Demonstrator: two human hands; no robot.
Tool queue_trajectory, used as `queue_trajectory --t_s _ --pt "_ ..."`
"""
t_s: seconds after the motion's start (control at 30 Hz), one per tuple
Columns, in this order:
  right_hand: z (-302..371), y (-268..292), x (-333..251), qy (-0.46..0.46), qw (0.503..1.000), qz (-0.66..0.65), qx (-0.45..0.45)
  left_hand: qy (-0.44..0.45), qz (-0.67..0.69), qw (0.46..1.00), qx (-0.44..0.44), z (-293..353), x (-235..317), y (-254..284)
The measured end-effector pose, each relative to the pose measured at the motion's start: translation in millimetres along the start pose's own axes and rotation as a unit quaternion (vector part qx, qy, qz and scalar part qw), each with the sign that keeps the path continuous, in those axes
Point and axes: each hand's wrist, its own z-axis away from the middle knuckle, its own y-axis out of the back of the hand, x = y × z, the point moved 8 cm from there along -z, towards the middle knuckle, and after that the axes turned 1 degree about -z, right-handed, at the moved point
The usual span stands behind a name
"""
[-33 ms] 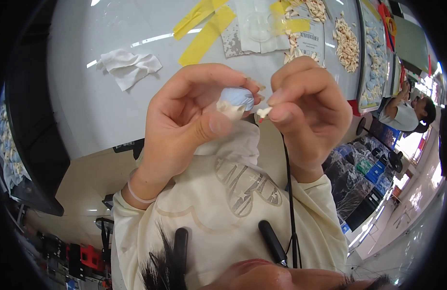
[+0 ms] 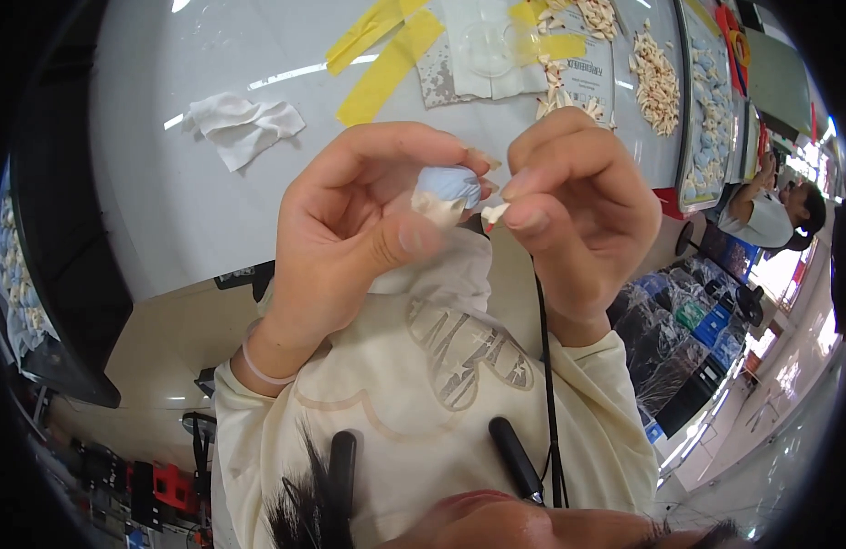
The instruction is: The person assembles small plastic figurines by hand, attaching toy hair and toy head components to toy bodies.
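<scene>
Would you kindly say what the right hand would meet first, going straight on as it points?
Probably the blue-cream piece in the left hand, or that hand's fingertips; depth is unclear.

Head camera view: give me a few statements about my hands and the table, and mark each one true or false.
1. The left hand holds a blue and cream piece. True.
2. The right hand is empty. False: the right hand pinches a small cream piece with a red tip.
3. The white cloth lies left of the yellow strips. True.
4. The pile of small pieces is left of the white cloth. False: it lies to the right.
</scene>
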Motion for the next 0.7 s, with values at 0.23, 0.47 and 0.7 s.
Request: queue_trajectory --t_s 0.23,0.47,0.7 --pt "10 -6 11 -0.061 0.997 -0.050 0.016 -0.083 -0.030 0.996 0.001 5 1 3" --pt "10 -7 3 0.049 0.999 0.003 0.012 -0.146 -0.063 0.987 0.005 11 7 0" --pt "14 -9 -3 0.057 0.998 -0.005 0.007 -0.190 -0.149 0.970 -0.026 17 20 -7"
